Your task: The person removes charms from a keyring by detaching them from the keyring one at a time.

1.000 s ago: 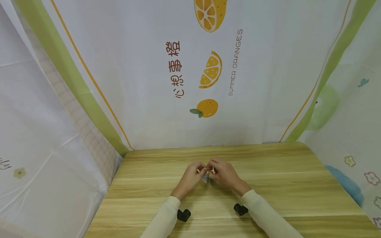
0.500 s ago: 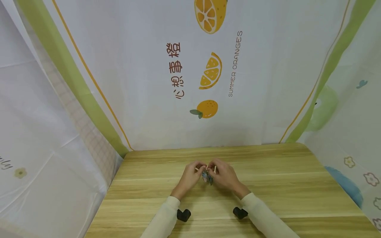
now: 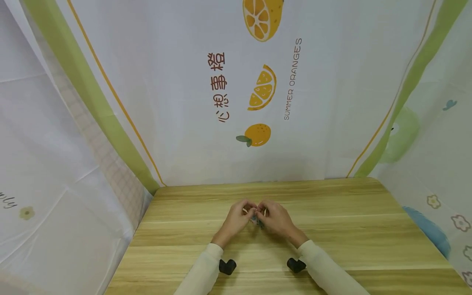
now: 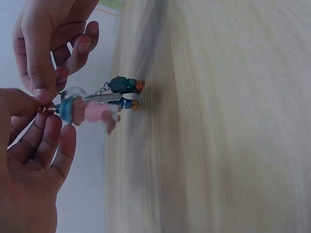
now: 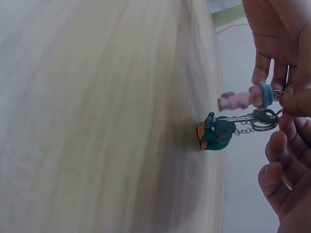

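Note:
Both hands meet above the middle of the table, fingertips nearly together. My left hand (image 3: 237, 217) pinches a small gold clasp (image 4: 46, 109), from which a pink figure charm (image 4: 97, 112) with a teal hat hangs. With thumb and fingers, my right hand (image 3: 276, 219) grips the top of a metal key ring (image 5: 265, 121). Keys (image 5: 238, 118) and a dark green figure charm (image 5: 218, 137) on a short chain dangle from that ring. In the left wrist view, a blue piece with an orange end (image 4: 129, 104) shows beside the keys. Fingertips partly hide where clasp and ring meet.
The wood-grain table (image 3: 177, 233) lies below the hands. A white cloth with printed oranges (image 3: 313, 143) hangs behind its far edge, and more cloth hangs at both sides. Dark angled pieces (image 3: 227, 267) show beside the forearms.
My right hand and forearm shift slightly left and the hands draw a little closer. The charms show less between the hands in the head view; both hands keep their hold.

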{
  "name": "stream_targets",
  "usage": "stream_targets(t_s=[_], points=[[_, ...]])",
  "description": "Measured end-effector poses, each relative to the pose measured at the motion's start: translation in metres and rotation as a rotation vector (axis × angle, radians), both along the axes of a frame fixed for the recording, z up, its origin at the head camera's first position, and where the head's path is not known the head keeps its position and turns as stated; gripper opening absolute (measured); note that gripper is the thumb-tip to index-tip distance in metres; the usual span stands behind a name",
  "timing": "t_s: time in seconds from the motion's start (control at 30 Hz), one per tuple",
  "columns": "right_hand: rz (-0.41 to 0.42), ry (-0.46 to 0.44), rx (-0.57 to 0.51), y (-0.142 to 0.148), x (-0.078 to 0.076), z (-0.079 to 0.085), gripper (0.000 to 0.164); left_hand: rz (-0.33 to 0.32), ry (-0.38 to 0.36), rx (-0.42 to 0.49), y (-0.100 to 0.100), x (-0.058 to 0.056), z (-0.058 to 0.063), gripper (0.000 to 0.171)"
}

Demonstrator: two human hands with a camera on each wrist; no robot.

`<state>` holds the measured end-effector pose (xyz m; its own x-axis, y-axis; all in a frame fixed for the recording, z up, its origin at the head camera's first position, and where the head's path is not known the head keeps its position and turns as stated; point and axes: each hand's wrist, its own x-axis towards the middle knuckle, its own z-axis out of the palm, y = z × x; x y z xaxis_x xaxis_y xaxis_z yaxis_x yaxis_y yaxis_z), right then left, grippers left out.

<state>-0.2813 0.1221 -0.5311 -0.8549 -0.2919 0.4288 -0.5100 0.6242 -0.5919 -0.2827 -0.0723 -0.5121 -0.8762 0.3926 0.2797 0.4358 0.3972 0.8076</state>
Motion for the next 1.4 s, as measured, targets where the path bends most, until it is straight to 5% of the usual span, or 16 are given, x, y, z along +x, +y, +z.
stream_targets(t_s=[0.7, 1.17, 1.4], points=[[0.023, 0.01, -0.006, 0.002, 0.003, -0.004, 0.011, -0.002, -0.095, -0.087, -0.006, 0.003, 0.002, 0.017], [0.092, 0.045, -0.057, 0.009, 0.005, -0.001, 0.009, 0.018, -0.05, -0.07, -0.006, -0.001, -0.001, 0.013], [0.075, -0.02, -0.064, 0.011, 0.006, 0.0, 0.005, 0.027, -0.044, -0.073, -0.005, -0.002, 0.001, 0.013]])
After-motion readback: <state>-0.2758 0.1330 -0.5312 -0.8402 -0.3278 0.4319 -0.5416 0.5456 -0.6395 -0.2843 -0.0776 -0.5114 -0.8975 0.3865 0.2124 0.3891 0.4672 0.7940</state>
